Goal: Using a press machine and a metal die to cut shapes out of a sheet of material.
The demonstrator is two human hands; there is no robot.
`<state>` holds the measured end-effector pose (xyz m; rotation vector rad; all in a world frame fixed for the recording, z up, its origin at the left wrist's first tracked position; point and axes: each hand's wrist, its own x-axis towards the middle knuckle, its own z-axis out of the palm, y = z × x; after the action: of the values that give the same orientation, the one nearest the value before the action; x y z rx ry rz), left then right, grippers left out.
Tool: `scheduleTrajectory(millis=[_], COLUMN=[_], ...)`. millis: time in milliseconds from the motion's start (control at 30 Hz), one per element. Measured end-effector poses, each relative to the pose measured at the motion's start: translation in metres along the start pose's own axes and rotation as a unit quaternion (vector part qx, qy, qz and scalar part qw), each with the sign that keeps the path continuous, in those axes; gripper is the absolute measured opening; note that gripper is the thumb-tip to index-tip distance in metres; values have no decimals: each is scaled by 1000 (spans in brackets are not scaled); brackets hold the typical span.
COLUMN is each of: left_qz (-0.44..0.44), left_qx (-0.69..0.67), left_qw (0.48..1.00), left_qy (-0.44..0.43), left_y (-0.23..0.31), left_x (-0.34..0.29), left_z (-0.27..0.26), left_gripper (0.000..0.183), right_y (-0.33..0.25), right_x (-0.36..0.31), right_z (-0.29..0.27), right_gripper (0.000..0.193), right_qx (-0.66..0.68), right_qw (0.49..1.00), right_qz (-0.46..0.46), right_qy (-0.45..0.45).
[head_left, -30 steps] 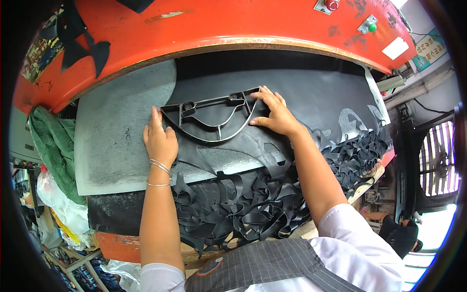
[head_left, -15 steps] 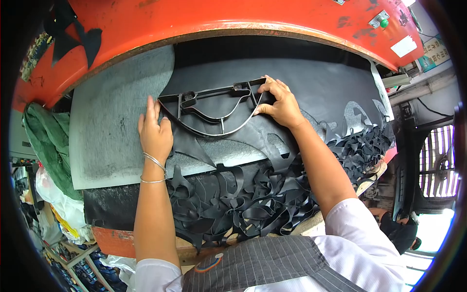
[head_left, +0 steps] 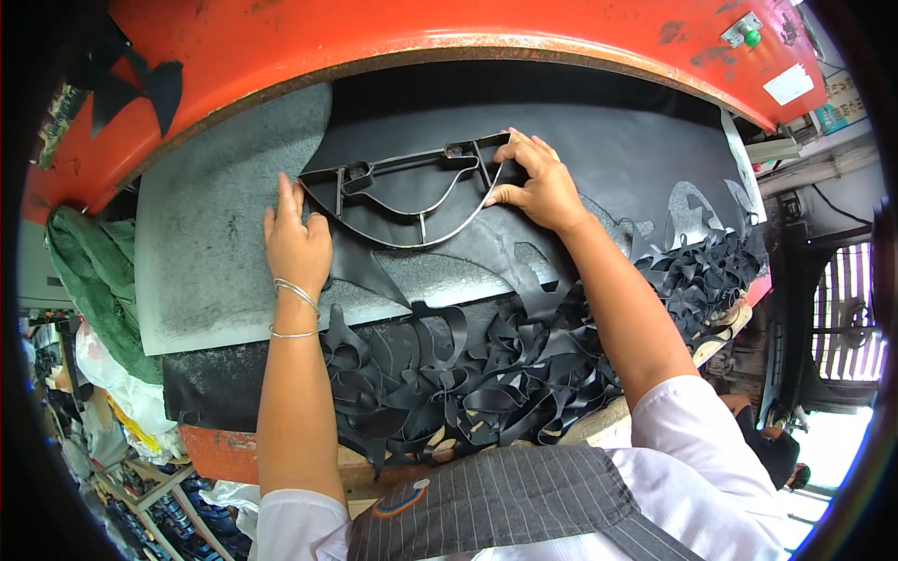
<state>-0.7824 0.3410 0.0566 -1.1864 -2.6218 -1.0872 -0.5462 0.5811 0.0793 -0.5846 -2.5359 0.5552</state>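
The die (head_left: 421,217), a bow-shaped metal frame, is lying over the black sheet (head_left: 599,131), its straight side facing the press (head_left: 374,28) and its curve facing the person. The right grip (head_left: 547,192) is pinching the die's right end between thumb and fingers. The left grip (head_left: 297,241) is staying spread, fingers pointing forward and thumb apart, right at the die's left tip; I cannot tell whether it is touching. Bracelets (head_left: 297,293) are circling the left wrist. The sheet is covering part of a pale board (head_left: 206,224). Black scraps (head_left: 486,383) are heaping along the board's near edge. A green cloth (head_left: 98,280) is hanging beside its left edge.
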Motion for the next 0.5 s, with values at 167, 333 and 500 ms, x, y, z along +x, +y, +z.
scheduleTrajectory(millis=[167,333,500], left_qz=[-4,-12,-17], left_qx=[38,24,-34], left_qw=[999,999,998], left_qy=[-11,-24,50], left_y=[6,18,18], left_x=[-3,-9,-43], left_z=[-4,-10,-40], left_gripper=[66,67,62], right_y=[-2,1,-13], right_x=[-4,-16,-41], right_z=[-5,-18,-47], right_gripper=[62,59,71], right_qx=[-3,-10,34], right_qw=[1000,999,999], right_qz=[-3,-33,-18], right_qy=[-3,-5,22])
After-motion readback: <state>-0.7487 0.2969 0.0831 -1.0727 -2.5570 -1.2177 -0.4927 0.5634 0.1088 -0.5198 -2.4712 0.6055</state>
